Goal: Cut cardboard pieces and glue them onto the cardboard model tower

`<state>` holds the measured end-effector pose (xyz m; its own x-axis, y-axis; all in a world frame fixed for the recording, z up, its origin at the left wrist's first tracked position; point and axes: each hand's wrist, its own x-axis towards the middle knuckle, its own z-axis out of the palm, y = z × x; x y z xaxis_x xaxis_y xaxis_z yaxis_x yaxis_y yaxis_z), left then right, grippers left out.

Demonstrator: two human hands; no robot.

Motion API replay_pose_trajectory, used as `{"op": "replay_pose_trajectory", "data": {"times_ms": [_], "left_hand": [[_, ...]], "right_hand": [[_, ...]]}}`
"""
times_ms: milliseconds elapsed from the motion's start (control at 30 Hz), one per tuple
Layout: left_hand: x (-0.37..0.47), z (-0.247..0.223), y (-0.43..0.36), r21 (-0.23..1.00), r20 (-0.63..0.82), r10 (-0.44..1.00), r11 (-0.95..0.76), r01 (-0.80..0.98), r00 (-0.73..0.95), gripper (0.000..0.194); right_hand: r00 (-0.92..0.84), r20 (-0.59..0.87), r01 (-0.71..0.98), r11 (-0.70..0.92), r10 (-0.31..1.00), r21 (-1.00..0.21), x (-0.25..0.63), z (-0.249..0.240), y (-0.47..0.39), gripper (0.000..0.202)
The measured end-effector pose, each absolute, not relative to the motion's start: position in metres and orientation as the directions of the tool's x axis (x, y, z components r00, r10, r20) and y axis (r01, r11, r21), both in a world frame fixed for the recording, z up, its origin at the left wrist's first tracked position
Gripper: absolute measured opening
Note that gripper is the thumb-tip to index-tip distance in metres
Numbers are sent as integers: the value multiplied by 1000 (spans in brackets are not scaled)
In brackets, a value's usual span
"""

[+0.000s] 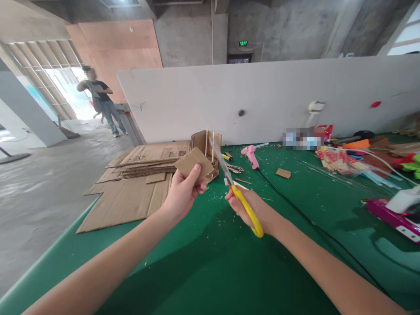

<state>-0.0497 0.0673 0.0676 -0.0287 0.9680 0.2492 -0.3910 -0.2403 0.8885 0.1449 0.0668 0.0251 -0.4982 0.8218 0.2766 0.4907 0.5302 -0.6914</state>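
My left hand [184, 192] pinches a small square of cardboard [193, 164], thumb on its face. In my right hand [247, 205] is a pair of scissors [244, 204] with yellow handles, its blades pointing up and away; they are slightly blurred. The blades stand just right of the cardboard square, apart from it. Behind the square, an upright folded piece of cardboard [198, 140] with thin wooden sticks [212, 146] is partly hidden. A stack of flat cardboard sheets [154, 159] lies to the left of my hands.
On the green table [183, 262] lie a pink glue gun [250, 156] with a black cord, a cardboard scrap [283, 173] and pliers [235, 168]. Craft supplies [341, 162] and a purple power strip [393, 216] are at right. A white panel [197, 105] borders the back; a person [103, 98] stands far left.
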Motion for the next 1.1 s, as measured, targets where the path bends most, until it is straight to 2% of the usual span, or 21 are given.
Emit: {"op": "replay_pose_trajectory", "data": {"times_ms": [100,300,500,767,933,1100], "left_hand": [[-51,72,68,871,259,966,-244,-426,-22,30],[-50,73,66,882,227,974,-200,-428,14,32],[-50,69,66,944,174,979,-135,-302,106,30],[-66,59,83,971,114,992,-99,-218,57,30],[-67,54,85,987,20,992,0,-164,122,42],[-64,54,81,992,43,983,-22,-121,179,47]], "right_hand": [[-506,227,552,514,832,-656,150,30,68,46],[-514,188,571,497,837,-654,151,33,67,37],[-491,252,567,526,834,-634,151,33,69,35],[-481,290,478,525,827,-704,155,25,77,37],[-474,278,504,517,835,-692,155,25,78,37],[-448,302,530,522,842,-669,154,27,76,34]]}}
